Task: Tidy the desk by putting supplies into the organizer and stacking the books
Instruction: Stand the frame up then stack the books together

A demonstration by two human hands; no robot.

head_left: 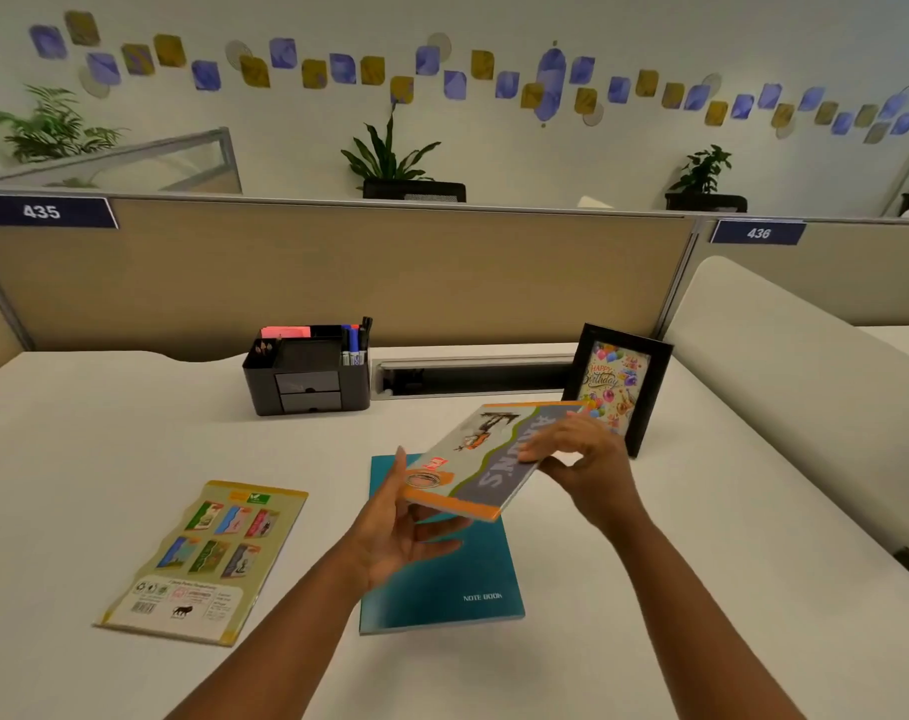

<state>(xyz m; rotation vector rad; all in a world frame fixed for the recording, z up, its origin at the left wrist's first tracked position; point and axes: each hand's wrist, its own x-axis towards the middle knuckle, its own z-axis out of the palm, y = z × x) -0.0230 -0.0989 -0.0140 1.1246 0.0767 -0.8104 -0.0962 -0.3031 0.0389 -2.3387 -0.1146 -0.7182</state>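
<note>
An orange-edged grey and green notebook (486,462) is lifted and tilted above a teal notebook (452,574) that lies flat on the white desk (78,459). My right hand (582,459) grips the lifted notebook's right edge, fingers on top and thumb beneath. My left hand (400,527) supports its near left corner from below with straight fingers. A yellow-green notebook (208,558) lies flat to the left. At the back stands the black organizer (307,376), holding pens, pencils and pink sticky notes.
A black picture frame (618,387) with a birthday card leans at the back right, close behind the lifted notebook. A cable slot (468,376) runs along the desk's rear edge. Beige partition panels close off the back.
</note>
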